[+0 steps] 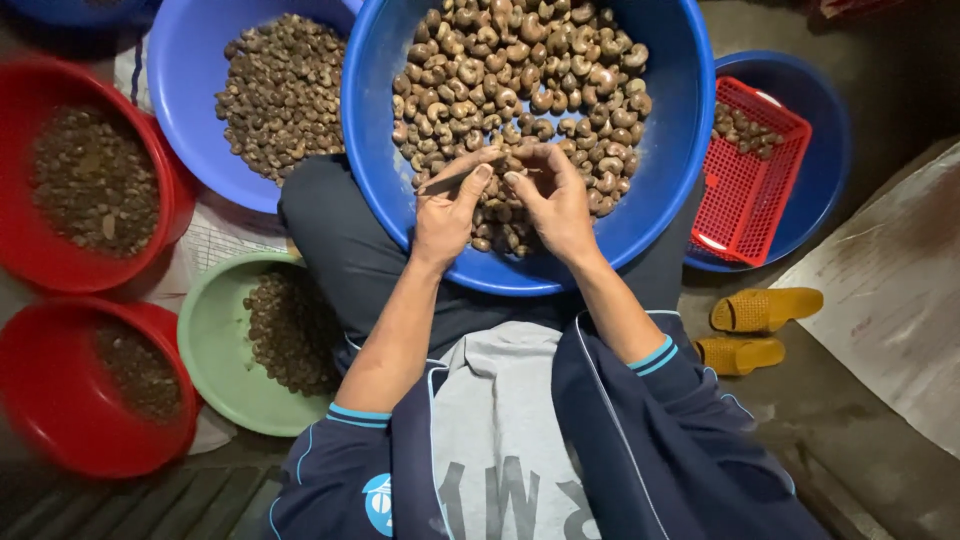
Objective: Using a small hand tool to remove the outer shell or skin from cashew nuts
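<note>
Our left hand (447,205) pinches a thin tool (450,180), our right hand (553,200) curls shut over the blue basin (680,120); whatever it grips is hidden

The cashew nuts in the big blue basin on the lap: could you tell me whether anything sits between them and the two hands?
Nothing visible does. The left hand and right hand rest directly over the cashew nuts inside the big blue basin, fingertips meeting at the pile.

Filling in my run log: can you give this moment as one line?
left hand: holds thin tool | right hand: pinches nut | both over big blue basin of nuts on lap
</note>
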